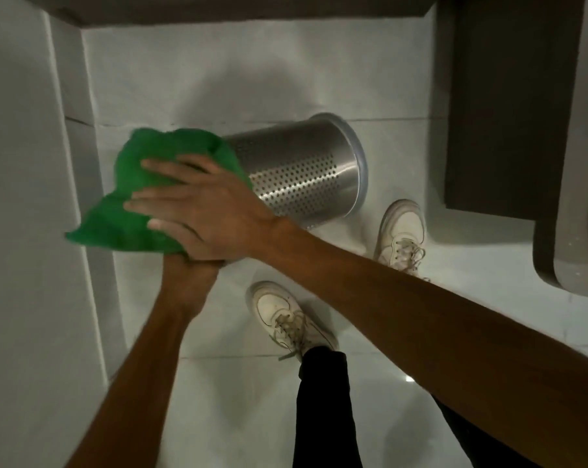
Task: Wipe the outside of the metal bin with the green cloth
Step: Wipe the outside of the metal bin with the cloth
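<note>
Flat on the green cloth (pixel 124 201), my right hand (pixel 201 211) presses the perforated steel bin (pixel 302 170); left hand (pixel 188 282) grips underneath, so I should rotate steadily.

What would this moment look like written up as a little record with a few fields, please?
bin: perforated metal bin, held tilted on its side above the floor
cloth: green cloth, draped over the bin's left end
right hand: right hand, flat on the cloth, fingers spread
left hand: left hand, under the cloth, mostly hidden, seems to support the bin
floor: white tiled floor
feet: white sneakers below the bin
</note>
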### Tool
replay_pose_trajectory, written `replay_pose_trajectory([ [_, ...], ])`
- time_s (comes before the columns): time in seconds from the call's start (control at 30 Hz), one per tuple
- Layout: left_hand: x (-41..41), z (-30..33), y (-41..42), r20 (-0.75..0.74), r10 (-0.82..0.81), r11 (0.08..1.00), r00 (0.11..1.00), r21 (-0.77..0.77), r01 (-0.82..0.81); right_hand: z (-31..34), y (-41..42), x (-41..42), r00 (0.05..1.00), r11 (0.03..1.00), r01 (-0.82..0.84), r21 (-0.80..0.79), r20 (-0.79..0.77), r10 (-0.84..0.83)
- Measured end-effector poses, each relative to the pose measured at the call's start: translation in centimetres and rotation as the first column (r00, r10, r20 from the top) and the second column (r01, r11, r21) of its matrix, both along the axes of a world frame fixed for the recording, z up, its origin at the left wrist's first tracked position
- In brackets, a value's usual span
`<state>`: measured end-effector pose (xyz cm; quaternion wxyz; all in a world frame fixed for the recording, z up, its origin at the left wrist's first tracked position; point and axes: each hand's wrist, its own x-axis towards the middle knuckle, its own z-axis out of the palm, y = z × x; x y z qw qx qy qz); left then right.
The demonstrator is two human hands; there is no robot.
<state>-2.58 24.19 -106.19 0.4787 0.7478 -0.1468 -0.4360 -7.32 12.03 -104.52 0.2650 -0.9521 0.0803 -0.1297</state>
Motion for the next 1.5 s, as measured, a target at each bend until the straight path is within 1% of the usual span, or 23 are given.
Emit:
replay_pose_trajectory([
  [0.1, -0.9, -1.3, 2.3, 0.033, -0.094, 0.988, 0.995, 0.127, 0.089, -3.4, -3.0, -5.3, 0.940, 0.955, 0.291, -0.066, -0.164, -0.298],
  [0.17, -0.5, -1.3, 2.3, -0.146, -0.058, 0.990, 0.988, 0.119, 0.076, -5.8, -5.1, -10.6, 0.727, 0.802, 0.587, -0.115, -0.361, -0.584],
  [0.27, -1.3, -1.1, 0.1, -0.329, 0.054, 0.995, 0.943, 0.098, -0.023, -6.2, -5.6, -14.5, 0.490, 0.606, 0.785, -0.130, -0.469, -0.735],
  [0.3, -2.3, -1.2, -1.1, -0.311, 0.074, 0.992, 0.947, 0.123, -0.038, -5.6, -5.2, -14.6, 0.514, 0.618, 0.777, -0.118, -0.448, -0.731],
  [0.37, -4.0, -1.2, -2.2, -0.198, 0.056, 0.991, 0.979, 0.128, -0.031, -4.2, -3.6, -12.3, 0.707, 0.757, 0.651, -0.060, -0.315, -0.633],
  [0.43, -4.8, -0.8, -1.5, -0.094, -0.060, 0.997, 0.994, 0.033, 0.063, -3.1, -0.8, -9.4, 0.920, 0.931, 0.364, -0.030, -0.148, -0.364],
  [0.5, -4.9, -0.8, 0.8, -0.092, -0.159, 0.987, 0.983, 0.012, 0.161, -3.4, 0.0, -9.7, 0.985, 0.986, 0.145, -0.081, -0.084, -0.152],
  [0.53, -4.5, -1.0, 2.0, -0.082, -0.184, 0.980, 0.979, 0.062, 0.189, -4.2, -0.7, -11.0, 0.976, 0.978, 0.171, -0.115, -0.113, -0.184],
  [0.57, -4.0, -1.2, 2.9, -0.091, -0.195, 0.974, 0.977, 0.103, 0.204, -5.1, -1.5, -13.0, 0.933, 0.948, 0.295, -0.116, -0.178, -0.312],
  [0.63, -3.3, -1.5, 3.1, -0.239, -0.166, 0.978, 0.957, 0.085, 0.191, -6.5, -3.4, -17.1, 0.690, 0.749, 0.650, -0.131, -0.312, -0.653],
  [0.7, -3.6, -1.3, 1.5, -0.380, -0.105, 0.992, 0.919, 0.028, 0.125, -6.6, -4.7, -19.5, 0.444, 0.544, 0.822, -0.169, -0.408, -0.798],
  [0.73, -4.1, -1.2, 0.2, -0.399, -0.051, 0.997, 0.916, 0.037, 0.072, -6.2, -5.0, -19.1, 0.411, 0.517, 0.840, -0.167, -0.427, -0.805],
  [0.77, -4.6, -1.1, -1.0, -0.361, -0.014, 0.998, 0.932, 0.057, 0.037, -5.6, -5.0, -18.0, 0.441, 0.544, 0.825, -0.150, -0.431, -0.787],
  [0.83, -6.0, -1.2, -2.5, -0.246, -0.034, 0.999, 0.969, 0.032, 0.043, -4.3, -4.1, -15.1, 0.651, 0.716, 0.690, -0.108, -0.341, -0.679],
  [0.93, -7.0, -1.2, -0.2, -0.134, -0.128, 0.991, 0.983, 0.025, 0.132, -4.5, -1.0, -12.7, 0.976, 0.973, 0.195, -0.125, -0.074, -0.205],
  [1.0, -6.7, -1.6, 2.8, -0.089, -0.182, 0.972, 0.979, 0.132, 0.193, -5.5, -0.8, -15.5, 0.977, 0.982, 0.068, -0.177, -0.189, -0.102],
  [1.07, -5.2, -1.6, 4.2, -0.153, -0.159, 0.966, 0.975, 0.179, 0.186, -6.9, -1.6, -19.0, 0.854, 0.922, 0.353, -0.159, -0.348, -0.387],
  [1.13, -4.5, -1.5, 3.0, -0.288, -0.093, 0.986, 0.953, 0.107, 0.129, -7.1, -3.5, -21.2, 0.623, 0.723, 0.666, -0.186, -0.394, -0.675],
  [1.2, -4.6, -1.4, 1.0, -0.275, -0.044, 0.996, 0.960, 0.061, 0.063, -6.8, -3.9, -19.4, 0.509, 0.602, 0.779, -0.176, -0.382, -0.771],
  [1.27, -5.4, -1.5, 0.2, -0.205, -0.024, 0.998, 0.979, 0.054, 0.036, -6.3, -2.8, -15.5, 0.603, 0.666, 0.737, -0.112, -0.337, -0.723],
  [1.37, -6.2, -1.9, 3.7, -0.001, -0.199, 0.969, 0.980, 0.152, 0.197, -6.7, 1.1, -13.0, 0.948, 0.953, 0.286, -0.098, -0.116, -0.297],
  [1.43, -5.6, -2.3, 6.7, 0.063, -0.275, 0.924, 0.959, 0.293, 0.245, -7.7, 1.5, -16.2, 0.975, 0.980, 0.127, -0.151, -0.162, -0.151],
  [1.5, -5.5, -3.0, 8.2, -0.073, -0.303, 0.889, 0.950, 0.338, 0.309, -9.2, 1.2, -21.4, 0.867, 0.923, 0.360, -0.140, -0.316, -0.386],
])
